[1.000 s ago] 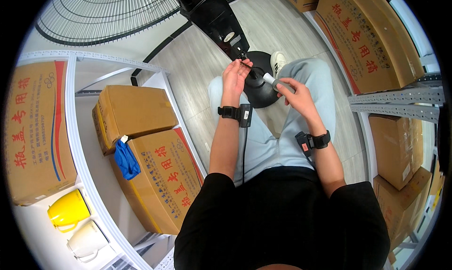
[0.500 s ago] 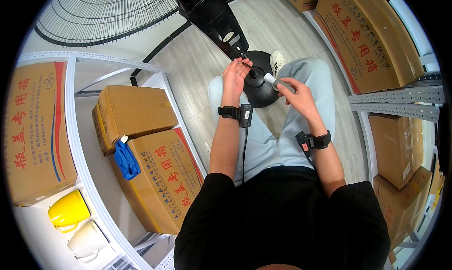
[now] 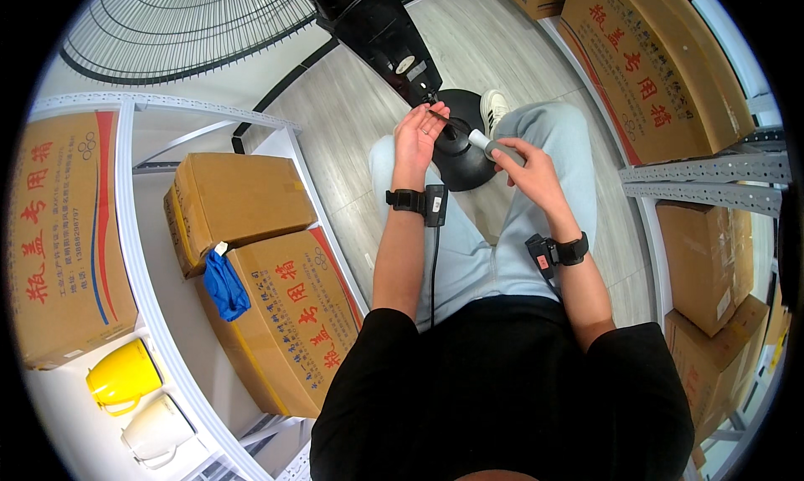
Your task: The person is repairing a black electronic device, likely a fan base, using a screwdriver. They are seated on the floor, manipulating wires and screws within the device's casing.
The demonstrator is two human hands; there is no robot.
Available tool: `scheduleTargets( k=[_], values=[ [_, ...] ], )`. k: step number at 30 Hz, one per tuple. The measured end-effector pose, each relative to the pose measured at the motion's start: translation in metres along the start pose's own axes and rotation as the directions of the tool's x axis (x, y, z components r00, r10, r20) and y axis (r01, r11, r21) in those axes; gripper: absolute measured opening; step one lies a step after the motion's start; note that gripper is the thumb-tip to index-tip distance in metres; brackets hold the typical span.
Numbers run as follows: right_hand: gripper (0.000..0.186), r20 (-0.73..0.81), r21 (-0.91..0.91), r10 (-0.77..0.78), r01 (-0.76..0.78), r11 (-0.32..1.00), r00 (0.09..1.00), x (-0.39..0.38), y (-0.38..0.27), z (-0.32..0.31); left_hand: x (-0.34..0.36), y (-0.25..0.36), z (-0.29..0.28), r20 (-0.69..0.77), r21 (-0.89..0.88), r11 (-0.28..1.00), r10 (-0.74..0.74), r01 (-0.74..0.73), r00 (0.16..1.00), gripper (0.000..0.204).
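My right hand (image 3: 529, 173) is wrapped round the grey and white handle of what looks like a screwdriver (image 3: 479, 140). Its thin dark shaft slants up and left, its end at the fingertips of my left hand (image 3: 416, 137). That left hand lies palm up with its fingers stretched out; whether they touch the shaft I cannot tell. Just beyond both hands stands a black floor fan: its thick column (image 3: 381, 33) leans over the left fingers, and its round base (image 3: 463, 171) rests on the floor between my legs.
A wire fan grille (image 3: 193, 28) fills the upper left. White metal shelves (image 3: 155, 288) on the left hold cardboard boxes (image 3: 243, 198), a blue cloth bundle (image 3: 224, 288), a yellow mug (image 3: 124, 374) and a white mug (image 3: 157, 429). More boxes (image 3: 649, 70) stand on shelving at the right.
My left hand has shifted very slightly, and a little more of the dark shaft shows by its fingertips. The right hand keeps its grip and place.
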State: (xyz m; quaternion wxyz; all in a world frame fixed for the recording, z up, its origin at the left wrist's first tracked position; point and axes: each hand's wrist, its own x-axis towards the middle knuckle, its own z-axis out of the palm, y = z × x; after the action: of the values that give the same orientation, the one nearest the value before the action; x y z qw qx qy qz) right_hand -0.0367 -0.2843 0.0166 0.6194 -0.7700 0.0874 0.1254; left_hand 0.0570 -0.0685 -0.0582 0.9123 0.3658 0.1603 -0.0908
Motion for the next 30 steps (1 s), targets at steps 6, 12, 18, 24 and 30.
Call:
scheduleTargets(
  k=[6,12,18,24,30],
  values=[
    [0.039,-0.014,-0.006,-0.011,0.011,1.0,1.0,-0.001,0.0,0.0,-0.001,0.0,0.001,0.006,0.034,0.999,-0.013,0.013,1.0,0.015],
    [0.037,-0.062,-0.098,-0.102,0.096,0.991,0.993,-0.002,0.002,0.0,-0.001,0.0,0.001,0.025,0.05,0.999,-0.003,0.002,1.0,0.017],
    [0.034,-0.097,-0.238,-0.182,0.155,0.959,0.978,-0.006,-0.007,0.001,-0.003,0.002,0.002,0.011,0.036,0.999,-0.005,0.004,1.0,0.018],
    [0.034,-0.097,-0.243,-0.207,0.178,0.954,0.974,-0.009,-0.01,0.001,-0.005,0.002,0.0,0.006,0.068,0.998,-0.006,0.006,1.0,0.019],
    [0.035,-0.09,-0.258,-0.288,0.257,0.931,0.953,-0.011,-0.015,0.0,-0.015,0.01,0.009,-0.004,0.088,0.996,0.033,-0.032,0.999,0.022]
  ],
)
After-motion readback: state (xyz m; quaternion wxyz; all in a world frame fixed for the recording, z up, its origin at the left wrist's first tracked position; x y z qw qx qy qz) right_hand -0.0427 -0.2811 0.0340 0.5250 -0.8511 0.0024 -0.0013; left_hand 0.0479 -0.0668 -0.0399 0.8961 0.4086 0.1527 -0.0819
